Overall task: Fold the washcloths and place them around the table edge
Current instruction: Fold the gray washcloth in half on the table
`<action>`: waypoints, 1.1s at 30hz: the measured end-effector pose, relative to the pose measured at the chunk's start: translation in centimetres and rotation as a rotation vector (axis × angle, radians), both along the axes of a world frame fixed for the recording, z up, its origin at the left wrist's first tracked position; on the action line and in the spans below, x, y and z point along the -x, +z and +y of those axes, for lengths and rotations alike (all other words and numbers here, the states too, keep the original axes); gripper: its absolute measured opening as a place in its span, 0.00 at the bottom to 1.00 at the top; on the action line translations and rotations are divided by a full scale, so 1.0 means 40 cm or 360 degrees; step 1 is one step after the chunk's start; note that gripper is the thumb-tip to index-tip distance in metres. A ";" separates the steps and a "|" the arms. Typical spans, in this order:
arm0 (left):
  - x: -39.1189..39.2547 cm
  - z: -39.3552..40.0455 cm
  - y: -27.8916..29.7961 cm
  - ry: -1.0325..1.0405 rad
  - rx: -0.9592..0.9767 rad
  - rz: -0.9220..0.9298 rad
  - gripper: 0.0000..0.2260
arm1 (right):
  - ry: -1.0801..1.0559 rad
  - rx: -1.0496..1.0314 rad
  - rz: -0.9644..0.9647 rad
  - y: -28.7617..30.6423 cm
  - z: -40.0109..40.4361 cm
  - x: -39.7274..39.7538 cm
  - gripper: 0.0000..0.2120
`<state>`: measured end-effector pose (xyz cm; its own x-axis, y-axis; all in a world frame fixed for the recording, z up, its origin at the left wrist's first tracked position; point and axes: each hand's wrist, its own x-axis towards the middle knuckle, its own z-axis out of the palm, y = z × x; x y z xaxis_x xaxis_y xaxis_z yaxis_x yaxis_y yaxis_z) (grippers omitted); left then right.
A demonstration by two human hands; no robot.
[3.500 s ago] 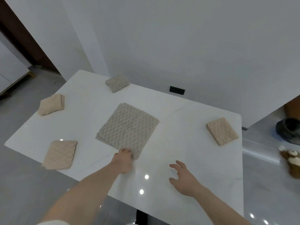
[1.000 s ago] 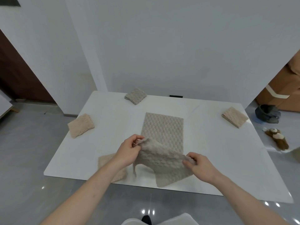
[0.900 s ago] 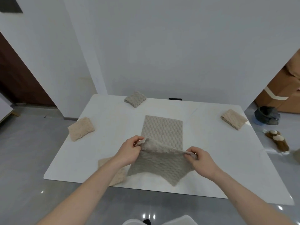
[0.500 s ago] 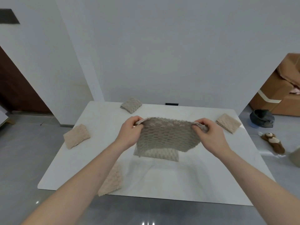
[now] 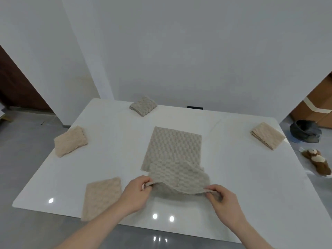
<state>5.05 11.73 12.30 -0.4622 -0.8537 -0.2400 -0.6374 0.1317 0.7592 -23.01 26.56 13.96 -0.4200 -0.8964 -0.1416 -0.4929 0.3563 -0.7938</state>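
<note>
A grey textured washcloth [image 5: 173,150] lies in the middle of the white table [image 5: 242,177]. Its far part is flat and its near edge is raised and rumpled. My left hand [image 5: 136,194] pinches the near left corner, while my right hand [image 5: 224,202] pinches the near right corner. Both hands hover just above the table near its front edge. Folded washcloths sit around the edge: a grey one [image 5: 143,106] at the back, a beige one [image 5: 70,141] at the left, a beige one [image 5: 101,196] at the front left, and a beige one [image 5: 267,135] at the right.
A white wall rises straight behind the table. On the grey floor to the right lie a dark bowl-like object [image 5: 304,131], a brown plush toy [image 5: 317,163] and cardboard boxes [image 5: 318,108]. A dark wooden door [image 5: 16,87] is at the far left.
Half a second ago both hands held the cloth's edge up over the middle of the table. They have come down and back toward the front edge, still gripping the corners.
</note>
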 end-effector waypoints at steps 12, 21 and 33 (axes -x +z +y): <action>-0.037 0.030 -0.410 -0.0221 0.0821 0.0060 0.11 | -0.0149 0.0170 0.0410 -0.386 -0.009 -0.047 0.06; -0.041 0.045 -0.444 -0.0359 0.1180 -0.0082 0.12 | -0.0178 0.0432 0.0304 -0.417 0.014 -0.055 0.08; -0.054 0.091 -0.411 -0.0187 0.1062 -0.0116 0.08 | -0.0340 0.0547 0.0301 -0.429 0.074 -0.089 0.01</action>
